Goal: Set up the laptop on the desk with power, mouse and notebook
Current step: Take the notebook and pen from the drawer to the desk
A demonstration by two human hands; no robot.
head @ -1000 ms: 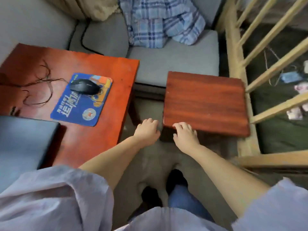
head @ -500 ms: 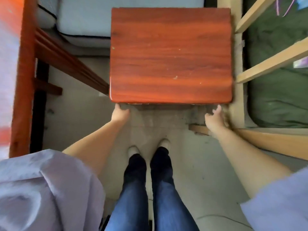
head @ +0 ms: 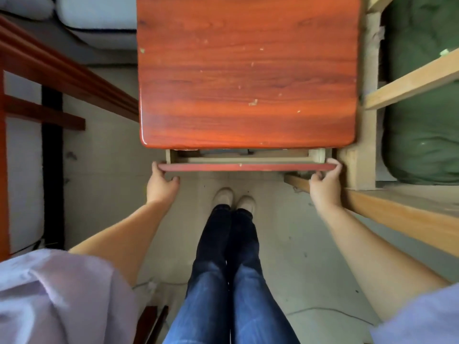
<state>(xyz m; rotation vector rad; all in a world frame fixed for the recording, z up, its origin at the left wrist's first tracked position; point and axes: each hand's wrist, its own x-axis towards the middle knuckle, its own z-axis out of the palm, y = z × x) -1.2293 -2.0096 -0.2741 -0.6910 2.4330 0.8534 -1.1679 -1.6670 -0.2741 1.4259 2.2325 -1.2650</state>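
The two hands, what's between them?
In the head view, the red drawer front spans from the left hand to the right hand; each grips one end.

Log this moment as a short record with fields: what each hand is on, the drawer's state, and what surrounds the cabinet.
left hand: grips the left end of the drawer front
right hand: grips the right end of the drawer front
drawer state: pulled out a little from under the red wooden cabinet top; contents not visible
left of cabinet: red desk frame
right of cabinet: pale wooden frame with green bedding
behind: grey cushion
floor: person's feet together before the drawer
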